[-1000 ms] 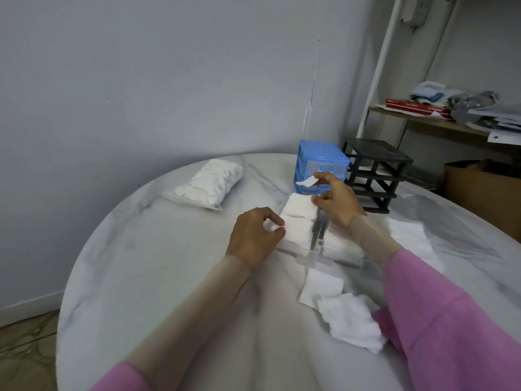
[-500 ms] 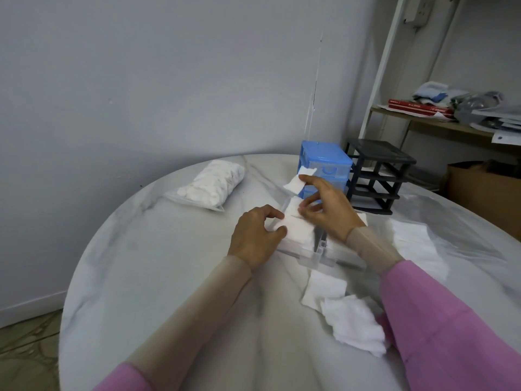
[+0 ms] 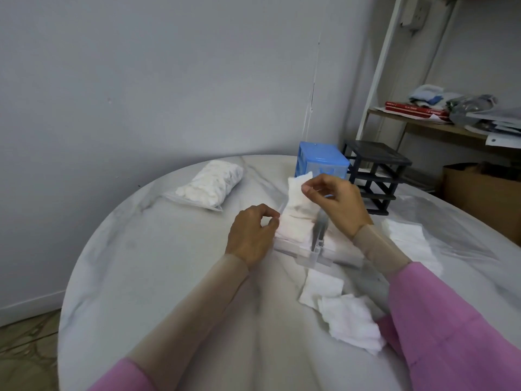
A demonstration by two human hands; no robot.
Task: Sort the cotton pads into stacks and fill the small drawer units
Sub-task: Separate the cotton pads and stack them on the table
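A clear plastic drawer (image 3: 303, 251) lies on the round marble table (image 3: 158, 272), its left compartment packed with square white cotton pads (image 3: 293, 230). My left hand (image 3: 252, 235) rests at the drawer's left edge, fingertips pinching the pads there. My right hand (image 3: 335, 206) hovers over the drawer and pinches one white pad (image 3: 297, 184) by its upper edge, lifted above the stack. Loose pads (image 3: 348, 320) lie near my right sleeve, and more pads (image 3: 406, 239) sit on clear plastic to the right. A blue drawer unit (image 3: 321, 162) and an empty black drawer frame (image 3: 376, 176) stand behind.
A clear bag of round cotton pads (image 3: 211, 184) lies at the table's far left. A shelf (image 3: 423, 125) with books and papers and a cardboard box (image 3: 485, 198) stand beyond the table on the right. A grey wall runs close behind.
My right hand has come back from the blue unit toward the drawer, raising a pad it pinches above the stack. My left hand has stayed at the drawer's left edge.
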